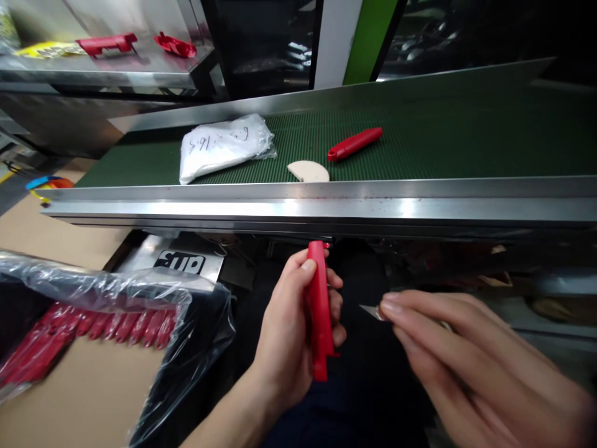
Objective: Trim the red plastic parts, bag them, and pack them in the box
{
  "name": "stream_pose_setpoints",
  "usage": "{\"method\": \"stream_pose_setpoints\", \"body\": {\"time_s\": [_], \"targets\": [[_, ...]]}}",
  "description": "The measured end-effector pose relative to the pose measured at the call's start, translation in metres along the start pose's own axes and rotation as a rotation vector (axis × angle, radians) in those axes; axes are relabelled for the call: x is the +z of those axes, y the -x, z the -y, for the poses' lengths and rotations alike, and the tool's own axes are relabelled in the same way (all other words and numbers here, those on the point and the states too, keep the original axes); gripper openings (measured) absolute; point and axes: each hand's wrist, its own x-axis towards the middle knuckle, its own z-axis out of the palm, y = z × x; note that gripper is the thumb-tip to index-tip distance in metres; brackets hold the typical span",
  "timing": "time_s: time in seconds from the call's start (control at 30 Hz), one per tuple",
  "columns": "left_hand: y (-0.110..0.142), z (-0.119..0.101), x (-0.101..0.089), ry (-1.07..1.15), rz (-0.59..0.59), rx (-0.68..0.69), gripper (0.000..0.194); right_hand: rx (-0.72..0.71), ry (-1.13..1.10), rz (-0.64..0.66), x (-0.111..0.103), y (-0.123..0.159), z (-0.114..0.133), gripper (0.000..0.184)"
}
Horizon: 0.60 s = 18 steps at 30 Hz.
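My left hand is closed around a red plastic handle part, held upright below the conveyor's metal edge. To its right, my right hand pinches a small metal blade, its tip pointing left toward the red part. A short gap separates blade and part. Another red handle part lies on the green conveyor belt, beside a cream half-round piece.
A white plastic bag with writing lies on the belt at left. A box lined with clear plastic holds several red parts at lower left. More red parts sit on a steel shelf at the back left.
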Motion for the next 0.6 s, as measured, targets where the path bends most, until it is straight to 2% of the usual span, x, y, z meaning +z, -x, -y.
{"method": "stream_pose_setpoints", "body": {"time_s": [0.1,0.23,0.6], "targets": [[0.009,0.003,0.001,-0.145,0.041,0.006,0.027,0.033,0.038,-0.013,0.004,-0.012,-0.001,0.044],[0.020,0.005,0.003,-0.286,0.019,-0.014,0.028,-0.040,0.057,-0.026,0.005,-0.023,-0.002,0.041],[0.027,0.008,0.006,-0.348,-0.021,0.018,0.031,-0.083,0.066,-0.010,0.003,-0.026,-0.001,0.036]]}}
